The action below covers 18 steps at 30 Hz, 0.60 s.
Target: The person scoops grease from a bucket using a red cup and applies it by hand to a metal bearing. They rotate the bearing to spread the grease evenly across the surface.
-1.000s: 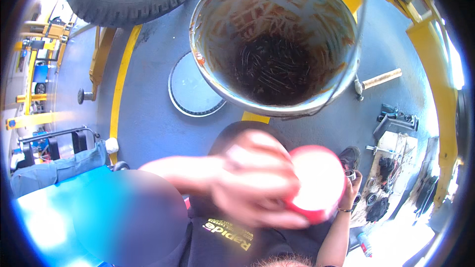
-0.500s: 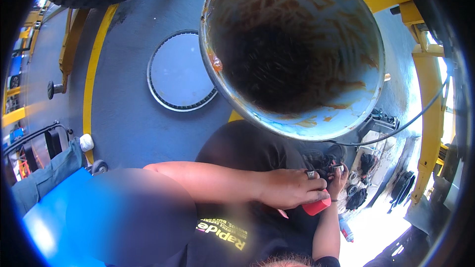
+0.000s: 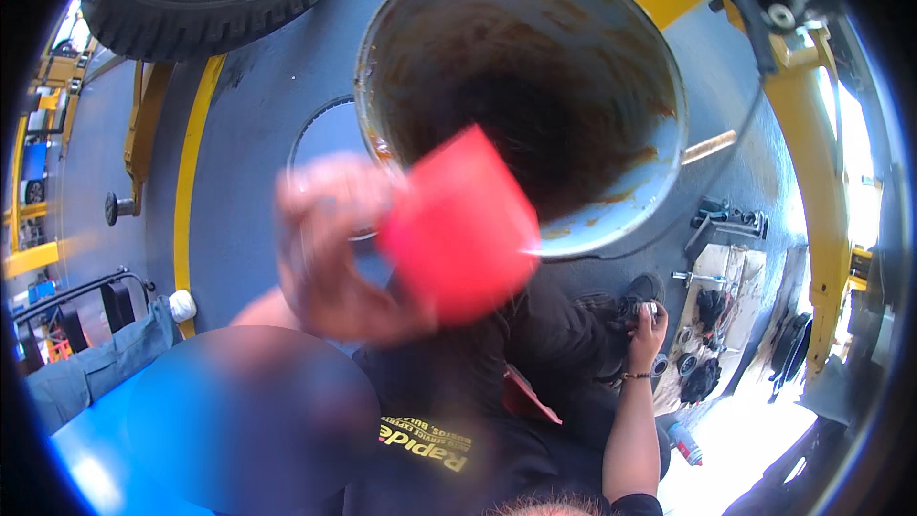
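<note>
Since half a second ago the left hand [image 3: 334, 248] has risen, blurred, clamped on a red cloth [image 3: 458, 225] before the rusty bucket [image 3: 521, 96]. The right hand [image 3: 648, 325] rests low, its grip unclear.

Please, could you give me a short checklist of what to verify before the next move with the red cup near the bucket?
1. Grip on the red cup: the left hand wraps its side. Ok, though the picture is blurred there.
2. Cup against the rusty metal bucket: it shows in front of the bucket's lower rim. Touching or apart: cannot tell.
3. What is in the cup: its opening is not visible. Cannot tell.
4. Inside the bucket: dark at the bottom, with rust streaks on the wall. What is in it: cannot tell.
5. Right hand: low, beside a black shoe, away from the cup. Whether it is free: cannot tell.
</note>
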Each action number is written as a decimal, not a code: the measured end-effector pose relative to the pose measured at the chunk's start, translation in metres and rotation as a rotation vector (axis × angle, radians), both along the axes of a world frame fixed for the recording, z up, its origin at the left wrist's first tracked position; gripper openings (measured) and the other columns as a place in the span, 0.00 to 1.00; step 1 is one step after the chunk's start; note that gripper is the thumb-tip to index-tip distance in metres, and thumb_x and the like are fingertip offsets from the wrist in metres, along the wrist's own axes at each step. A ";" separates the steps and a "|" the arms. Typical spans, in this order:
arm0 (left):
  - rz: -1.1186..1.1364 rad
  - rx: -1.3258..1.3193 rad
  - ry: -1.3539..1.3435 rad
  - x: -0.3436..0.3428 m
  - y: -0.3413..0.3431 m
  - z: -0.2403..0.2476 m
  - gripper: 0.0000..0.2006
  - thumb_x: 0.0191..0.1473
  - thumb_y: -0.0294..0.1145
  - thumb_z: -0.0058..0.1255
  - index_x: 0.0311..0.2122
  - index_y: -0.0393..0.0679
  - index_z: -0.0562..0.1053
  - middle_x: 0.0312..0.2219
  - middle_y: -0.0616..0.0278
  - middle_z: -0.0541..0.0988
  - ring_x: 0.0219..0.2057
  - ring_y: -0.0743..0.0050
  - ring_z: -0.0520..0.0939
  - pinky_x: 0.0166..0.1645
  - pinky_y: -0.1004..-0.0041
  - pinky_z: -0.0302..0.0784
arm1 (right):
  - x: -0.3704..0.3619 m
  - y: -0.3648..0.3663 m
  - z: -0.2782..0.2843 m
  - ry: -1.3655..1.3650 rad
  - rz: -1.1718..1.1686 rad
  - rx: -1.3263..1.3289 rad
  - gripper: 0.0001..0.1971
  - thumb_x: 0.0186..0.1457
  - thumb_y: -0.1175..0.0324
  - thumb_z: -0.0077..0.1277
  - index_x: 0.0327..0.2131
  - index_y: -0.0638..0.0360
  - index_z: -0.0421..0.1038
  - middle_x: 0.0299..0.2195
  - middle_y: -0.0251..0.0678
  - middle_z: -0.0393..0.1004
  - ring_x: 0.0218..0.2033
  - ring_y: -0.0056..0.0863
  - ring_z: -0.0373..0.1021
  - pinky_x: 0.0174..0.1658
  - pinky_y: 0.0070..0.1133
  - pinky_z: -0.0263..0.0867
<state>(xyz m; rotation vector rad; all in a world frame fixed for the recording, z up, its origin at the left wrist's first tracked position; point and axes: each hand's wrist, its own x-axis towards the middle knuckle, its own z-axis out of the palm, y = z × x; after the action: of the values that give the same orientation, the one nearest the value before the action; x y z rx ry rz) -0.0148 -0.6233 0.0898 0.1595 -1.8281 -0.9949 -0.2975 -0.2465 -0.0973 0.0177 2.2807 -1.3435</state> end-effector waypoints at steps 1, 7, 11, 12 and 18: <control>0.350 -0.505 -0.433 -0.009 -0.028 0.036 0.26 0.43 0.29 0.63 0.51 0.42 0.74 0.37 0.53 0.77 0.40 0.54 0.81 0.44 0.61 0.79 | 0.003 0.008 -0.008 0.071 0.057 0.006 0.20 0.60 0.62 0.59 0.50 0.60 0.68 0.34 0.30 0.73 0.30 0.16 0.70 0.31 0.15 0.66; -0.196 -0.534 -1.208 -0.120 -0.089 0.016 0.29 0.43 0.30 0.65 0.53 0.38 0.72 0.47 0.47 0.76 0.50 0.45 0.77 0.54 0.57 0.74 | 0.024 -0.010 0.000 0.421 0.302 0.344 0.26 0.52 0.53 0.64 0.49 0.57 0.71 0.38 0.41 0.77 0.40 0.39 0.75 0.46 0.32 0.69; -0.445 -0.570 -1.951 -0.198 -0.081 -0.042 0.22 0.44 0.42 0.63 0.40 0.35 0.80 0.40 0.45 0.82 0.45 0.49 0.82 0.50 0.56 0.77 | 0.020 0.000 -0.016 0.428 0.259 0.362 0.27 0.51 0.52 0.65 0.50 0.57 0.71 0.39 0.43 0.78 0.40 0.40 0.76 0.46 0.32 0.69; -0.450 -0.634 -1.961 -0.207 -0.084 -0.066 0.21 0.45 0.43 0.62 0.38 0.36 0.81 0.39 0.46 0.83 0.44 0.49 0.83 0.49 0.55 0.77 | 0.024 -0.007 -0.009 0.451 0.263 0.346 0.27 0.51 0.52 0.65 0.49 0.57 0.71 0.37 0.41 0.78 0.36 0.38 0.75 0.43 0.32 0.69; -0.586 -0.855 -2.052 -0.252 -0.108 -0.167 0.18 0.49 0.49 0.57 0.37 0.46 0.84 0.35 0.54 0.85 0.39 0.54 0.85 0.46 0.54 0.77 | 0.023 0.007 -0.020 0.399 0.197 0.279 0.26 0.51 0.54 0.66 0.49 0.57 0.71 0.29 0.34 0.75 0.25 0.24 0.70 0.33 0.25 0.68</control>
<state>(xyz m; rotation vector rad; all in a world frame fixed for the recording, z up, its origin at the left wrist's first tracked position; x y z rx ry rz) -0.2668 -0.7312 -0.0777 0.0741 -4.1499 0.1196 -0.2749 -0.2391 -0.1172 -0.4043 2.7009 -0.9870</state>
